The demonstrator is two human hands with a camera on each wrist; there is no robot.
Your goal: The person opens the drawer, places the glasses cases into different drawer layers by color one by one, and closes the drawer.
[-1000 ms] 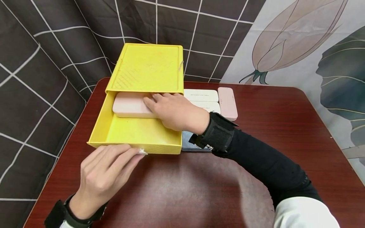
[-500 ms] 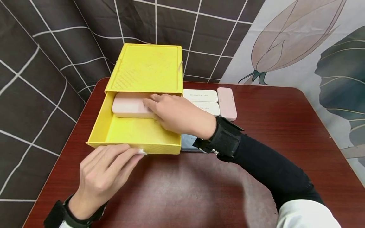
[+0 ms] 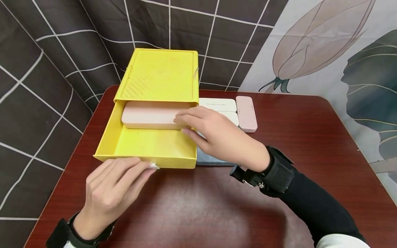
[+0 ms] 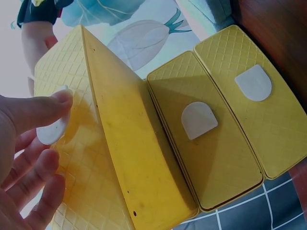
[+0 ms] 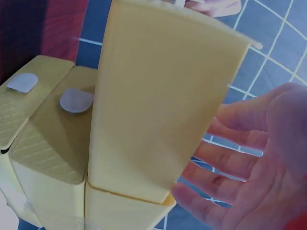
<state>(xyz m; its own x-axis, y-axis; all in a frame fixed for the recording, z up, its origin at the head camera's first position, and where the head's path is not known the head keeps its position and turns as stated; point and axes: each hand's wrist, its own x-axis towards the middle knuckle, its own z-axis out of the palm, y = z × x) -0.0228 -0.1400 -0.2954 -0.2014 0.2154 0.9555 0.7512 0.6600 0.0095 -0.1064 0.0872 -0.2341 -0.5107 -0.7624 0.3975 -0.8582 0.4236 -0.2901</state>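
Note:
A yellow drawer unit [image 3: 158,74] stands on the table with its top drawer [image 3: 149,144] pulled out. Inside, toward the back, lies a long pale pink case [image 3: 145,115], partly under the unit's top. My left hand [image 3: 113,191] pinches the drawer's white tab handle [image 4: 50,132] between thumb and fingers. Over the drawer's right side is my right hand [image 3: 217,136], its fingers loosely bent beside the case's right end and holding nothing. In the right wrist view its relaxed fingers [image 5: 218,165] show along the drawer's outer wall.
Right of the unit lie white boxes [image 3: 217,104], a smaller pink case [image 3: 246,113] and a flat blue-grey item [image 3: 212,158], partly hidden by my right hand. Two lower drawers [image 4: 177,76] are shut. Dark checked cloth [image 3: 192,27] hangs behind the dark red table [image 3: 294,137].
My right hand has let go of the pink case and drawn back to the right, out of the drawer. The left hand stays on the handle and the drawer has not moved.

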